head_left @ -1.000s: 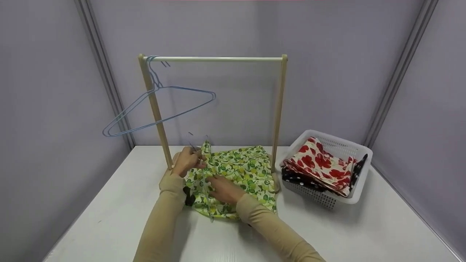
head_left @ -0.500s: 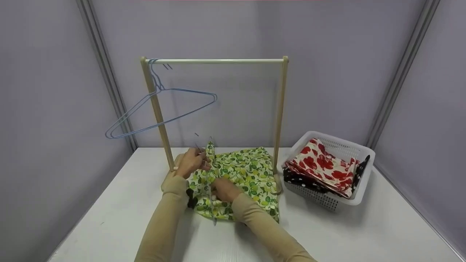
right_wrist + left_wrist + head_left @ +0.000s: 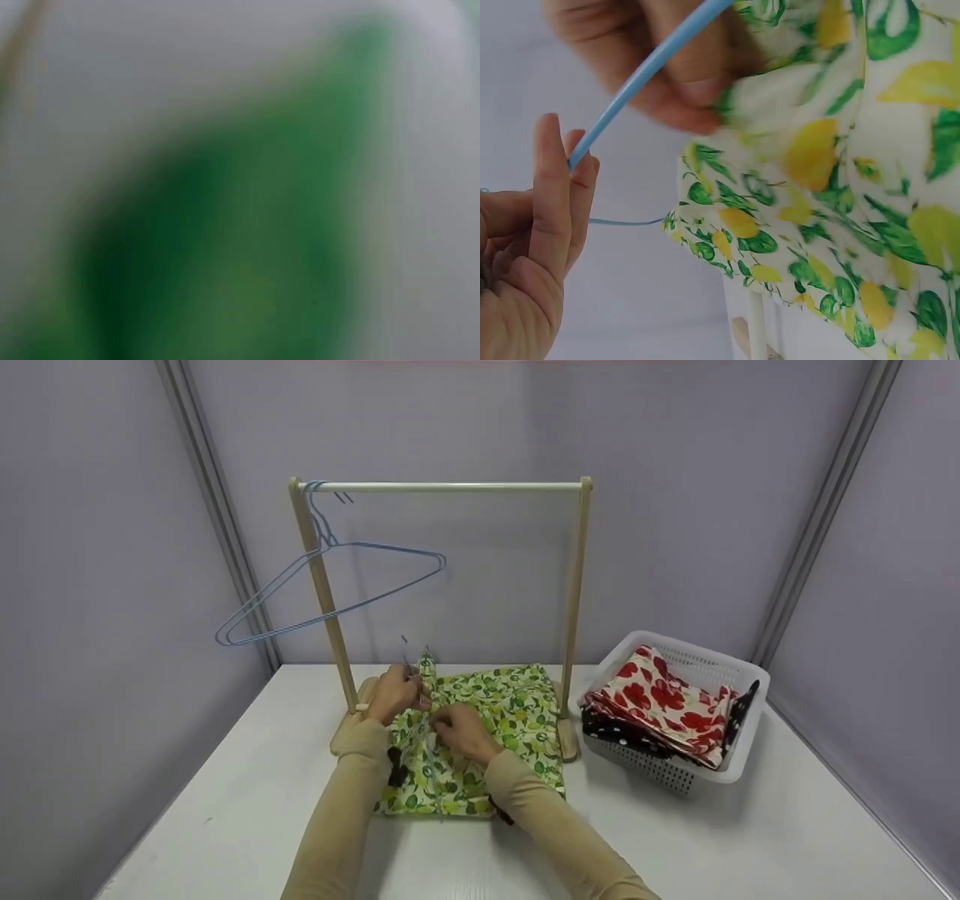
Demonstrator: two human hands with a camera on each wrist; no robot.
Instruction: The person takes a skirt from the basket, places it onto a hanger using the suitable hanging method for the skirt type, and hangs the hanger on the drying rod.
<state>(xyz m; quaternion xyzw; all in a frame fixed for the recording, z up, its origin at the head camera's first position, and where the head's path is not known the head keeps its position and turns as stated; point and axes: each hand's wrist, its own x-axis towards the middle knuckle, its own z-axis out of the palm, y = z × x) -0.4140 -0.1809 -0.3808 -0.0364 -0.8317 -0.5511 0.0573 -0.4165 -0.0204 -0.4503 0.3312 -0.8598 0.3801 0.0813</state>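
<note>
A lemon-print garment [image 3: 517,709] lies spread under the rack, its exact kind unclear. My left hand [image 3: 395,694] holds a blue wire hanger, whose hook [image 3: 404,639] sticks up past the fingers. In the left wrist view the hanger's wire [image 3: 649,71] runs between the fingers of my left hand [image 3: 540,232] and passes in front of the right hand. Thumb and fingers of my right hand [image 3: 667,60] pinch an edge of the garment [image 3: 885,225] beside the wire. The head view shows that right hand [image 3: 465,731] over the cloth's middle. Blurred green-printed cloth [image 3: 262,210] fills the right wrist view.
Over the work stands a wooden rack with a white rail [image 3: 450,487]. Blue hangers [image 3: 375,598] hang at its left end. To the right, a white basket [image 3: 742,750] contains a red-flowered cloth [image 3: 667,694] and a black dotted one [image 3: 622,731].
My right hand has moved up and away from me over the cloth. The hanger's near end, bare before, is now covered by the garment. The left hand stays nearly in place.
</note>
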